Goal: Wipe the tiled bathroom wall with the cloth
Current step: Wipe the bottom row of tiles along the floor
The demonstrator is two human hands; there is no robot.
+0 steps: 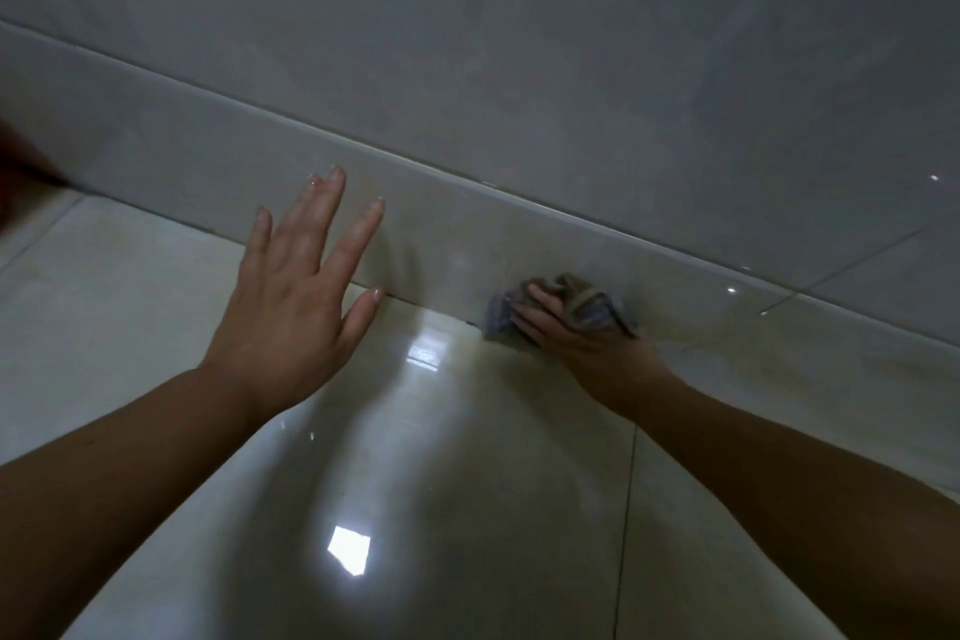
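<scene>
the cloth (pixel 589 311), a crumpled rag in grey-blue and tan, sits bunched against the tiled wall (pixel 467 437) right at the seam where a large pale glossy tile meets a narrow band of tile (pixel 218 148) that runs slantwise across the view. the right hand (pixel 563 335) is on top of it, fingers curled over the bundle and grasping it, holding it to the tile; folds of cloth stick out past the fingers on both sides. the right forearm reaches in from the lower right corner.

the left hand (pixel 296 307) is well apart from the cloth, to its left, held out flat with fingers straight and spread, gripping nothing. its fingertips lie over the narrow band and the thumb tip is by the seam; whether the palm touches the tile cannot be told.

a dark grout line (pixel 626 509) runs down the pale tiles below the right wrist. a bright square glare (pixel 349 548) shines low on the glossy tile between the two arms. greyer tiles (pixel 519 42) fill the area above the band. a blurred red shape (pixel 13 161) shows at the left edge.
</scene>
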